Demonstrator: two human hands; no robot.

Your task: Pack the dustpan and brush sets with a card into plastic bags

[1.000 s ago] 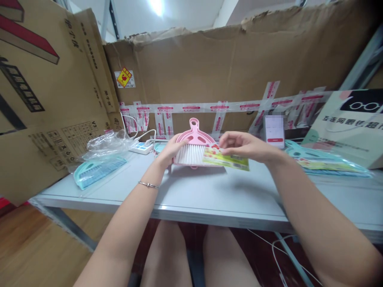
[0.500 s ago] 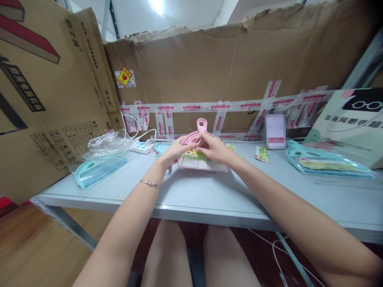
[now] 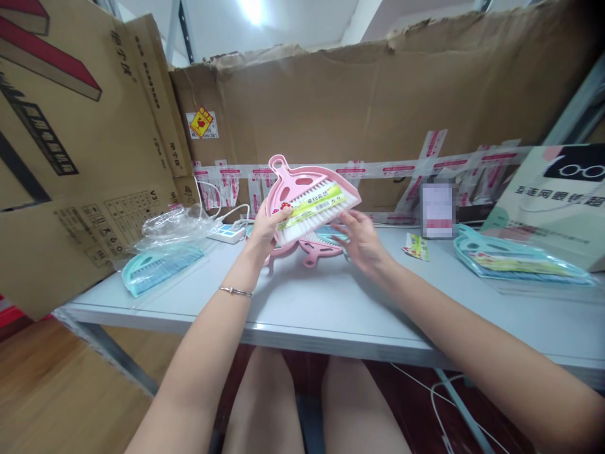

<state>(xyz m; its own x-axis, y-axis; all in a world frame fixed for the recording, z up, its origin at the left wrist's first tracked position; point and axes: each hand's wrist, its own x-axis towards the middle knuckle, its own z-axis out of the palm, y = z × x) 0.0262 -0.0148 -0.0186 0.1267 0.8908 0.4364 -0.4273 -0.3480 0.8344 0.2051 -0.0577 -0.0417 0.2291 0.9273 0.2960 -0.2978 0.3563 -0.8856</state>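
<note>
A pink dustpan (image 3: 295, 183) with a white-bristled brush (image 3: 307, 221) nested in it is held up above the table, tilted, its handle to the upper left. A yellow-green label (image 3: 321, 203) lies across the bristles. My left hand (image 3: 267, 227) grips the set by its left side, thumb on the front. By its lower right corner is my right hand (image 3: 362, 236), slightly blurred, fingers apart; whether the fingertips touch the edge is unclear. Beneath, on the table, lie another pink brush and dustpan (image 3: 314, 252), partly hidden, with light-blue pieces behind.
On the table (image 3: 326, 309), a bagged teal dustpan set (image 3: 163, 265) lies at left and another (image 3: 520, 258) at right. A loose label (image 3: 416, 246), a phone-like screen (image 3: 437, 208) and a power strip (image 3: 227, 233) are near the back. Cardboard boxes (image 3: 302, 107) wall the back and left.
The pink dustpan set has been lifted and turned, its handle swinging left and its label coming into view. My right hand has moved off its front to the right corner, uncovering pink pieces below.
</note>
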